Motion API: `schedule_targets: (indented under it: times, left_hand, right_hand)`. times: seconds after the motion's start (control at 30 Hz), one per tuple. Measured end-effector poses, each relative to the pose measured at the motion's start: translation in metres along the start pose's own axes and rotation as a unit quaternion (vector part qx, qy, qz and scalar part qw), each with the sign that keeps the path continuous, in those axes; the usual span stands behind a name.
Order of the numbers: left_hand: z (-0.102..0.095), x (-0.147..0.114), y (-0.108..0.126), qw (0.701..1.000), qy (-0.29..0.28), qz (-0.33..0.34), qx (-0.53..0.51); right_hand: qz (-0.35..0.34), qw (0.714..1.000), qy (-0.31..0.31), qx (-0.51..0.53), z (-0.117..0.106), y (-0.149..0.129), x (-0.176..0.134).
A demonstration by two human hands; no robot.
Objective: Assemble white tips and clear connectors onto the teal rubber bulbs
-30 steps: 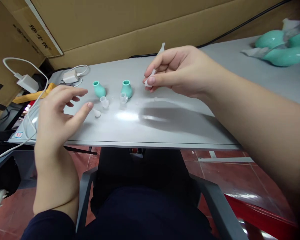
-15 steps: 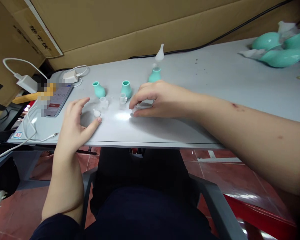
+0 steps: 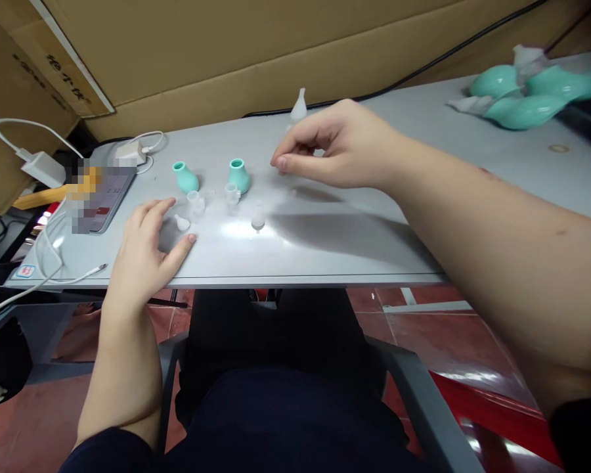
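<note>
My left hand [image 3: 145,246] rests at the front of the grey table [image 3: 320,256], thumb and fingers apart. Between its thumb and fingertips lies a small white teardrop-shaped piece [image 3: 182,223]. My right hand [image 3: 332,148] is raised over the table with thumb and fingers pinched together; what they hold, if anything, is hidden. A white translucent piece [image 3: 258,220] sits below it. Two teal bulbs [image 3: 186,177] with open necks stand to its left, with small clear plastic cups [image 3: 232,192] in front. Behind my right hand is a white pointed nozzle [image 3: 299,105].
A phone [image 3: 111,197], partly blurred out, lies at the left with white chargers [image 3: 44,169] and cables. More teal bulbs [image 3: 526,108] are piled at the far right. A cardboard wall [image 3: 226,59] and a black cable run along the back.
My right hand has lifted up and back from the tabletop, leaving a white translucent piece there. It now covers where the third teal bulb stood. My left hand stays in place.
</note>
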State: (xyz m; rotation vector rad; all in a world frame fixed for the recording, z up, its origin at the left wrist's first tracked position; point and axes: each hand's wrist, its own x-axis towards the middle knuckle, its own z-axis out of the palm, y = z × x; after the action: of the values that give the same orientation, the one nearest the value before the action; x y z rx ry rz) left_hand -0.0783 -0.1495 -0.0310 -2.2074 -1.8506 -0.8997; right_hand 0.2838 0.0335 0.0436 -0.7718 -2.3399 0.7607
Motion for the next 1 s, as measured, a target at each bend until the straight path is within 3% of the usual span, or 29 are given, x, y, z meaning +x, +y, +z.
schedule_targets:
  times: [0.1,0.33,0.5,0.6,0.67,0.73,0.8,0.9,1.0]
  left_hand:
    - [0.000,0.000,0.001,1.000,0.002,-0.005,0.001]
    - [0.000,0.001,-0.003,0.998,0.037,0.010,-0.043]
    - [-0.028,0.021,0.015,0.990,0.100,0.061,-0.083]
    - [-0.049,0.051,0.030,0.976,0.128,0.144,-0.097]
    - [-0.056,0.073,0.040,0.981,0.075,0.147,-0.098]
    - [-0.058,0.091,0.050,0.971,0.055,0.206,-0.110]
    - [-0.054,0.102,0.061,0.977,0.002,0.194,-0.088]
    - [-0.034,0.105,0.075,0.973,-0.132,0.185,-0.047]
    - [0.004,0.098,0.084,0.963,-0.227,0.134,-0.060]
  right_hand:
    - [0.021,0.999,-0.032,-0.026,-0.005,0.003,0.001]
    - [-0.010,0.993,-0.099,-0.063,0.002,0.021,0.003]
    - [-0.019,0.990,-0.123,-0.065,-0.002,0.035,0.004]
    - [-0.001,0.987,-0.138,-0.088,-0.004,0.037,0.005]
    - [0.013,0.984,-0.141,-0.104,-0.005,0.037,0.006]
    - [0.027,0.983,-0.139,-0.115,-0.005,0.035,0.006]
    - [0.035,0.983,-0.136,-0.116,-0.005,0.034,0.006]
    - [0.030,0.987,-0.128,-0.088,-0.004,0.031,0.005]
    - [0.035,0.991,-0.120,-0.049,-0.003,0.028,0.005]
